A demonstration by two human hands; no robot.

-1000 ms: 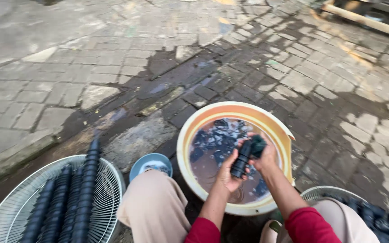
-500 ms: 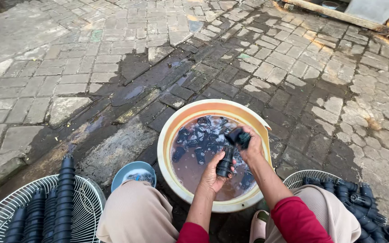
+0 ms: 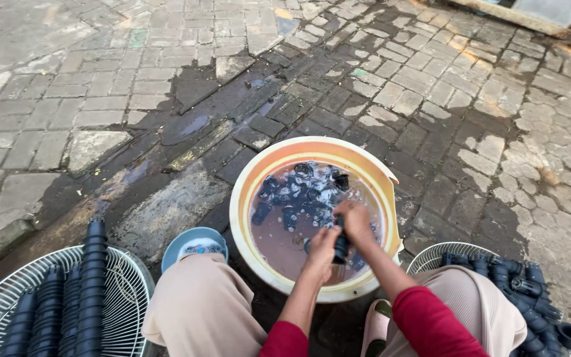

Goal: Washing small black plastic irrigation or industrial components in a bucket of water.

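Change since the earlier frames: both hands have dropped from above the water to low over the near side of the basin, and the small black pot they hold now stands nearly upright instead of slanting; the view has shifted slightly.

Left hand point(image 3: 322, 246): grip closed around the small black pot point(image 3: 341, 246) from the left, fingers curled.
Right hand point(image 3: 355, 221): grip closed over the pot's top, fingers wrapped down on it.
Small black pot: round, smooth dark plastic, wet, held just over the water at the basin's near edge.
Basin point(image 3: 252, 182): round, cream plastic with an orange-tinted rim, chipped on the right side; holds murky brown water.
Loose pots point(image 3: 295, 192): many small black plastic pots, floating and sunk in the far half of the basin.
Left wire basket point(image 3: 127, 291): white round mesh, carrying long nested stacks of black pots point(image 3: 90, 291).
Right wire basket point(image 3: 434, 254): white mesh, with further black pot stacks point(image 3: 527, 297).
Blue bowl point(image 3: 193, 241): small, round, just left of the basin.
Paving point(image 3: 431, 99): grey brick, wet and dark around the basin.
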